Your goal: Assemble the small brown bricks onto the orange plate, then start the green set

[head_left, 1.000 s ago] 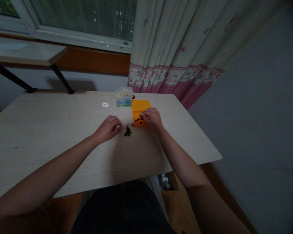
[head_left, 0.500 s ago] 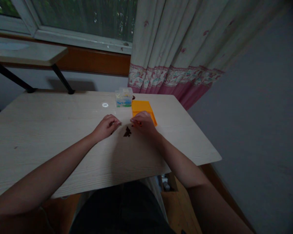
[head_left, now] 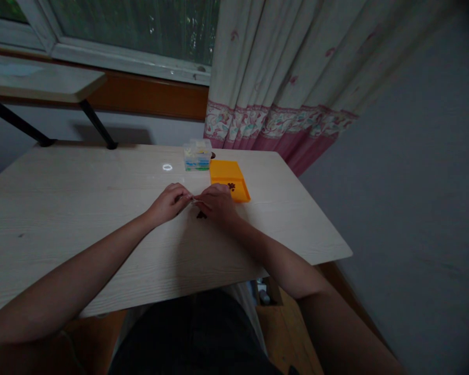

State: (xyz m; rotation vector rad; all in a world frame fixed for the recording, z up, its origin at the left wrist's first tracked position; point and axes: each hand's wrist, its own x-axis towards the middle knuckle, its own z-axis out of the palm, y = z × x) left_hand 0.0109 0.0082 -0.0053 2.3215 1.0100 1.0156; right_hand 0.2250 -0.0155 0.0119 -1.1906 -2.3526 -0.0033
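Note:
My left hand is closed in a pinch above the table, its fingertips on something too small to make out. My right hand comes up against it from the right, thumb and fingers pinched together at the same spot. What they hold between them is hidden. Partly covered by my right hand, a small pile of dark brown, bead-like pieces lies on the table below the fingertips. Behind that hand lies an open orange case, with more dark pieces in its near half.
A clear plastic box with blue and green contents stands behind the orange case, a dark round thing beside it. A shiny white ring shape shows on the pale table. At the back left is a raised shelf.
My right hand has moved left, from beside the orange case to my left fingertips. It now covers part of the dark pile and uncovers the pieces in the case. My left hand stays put.

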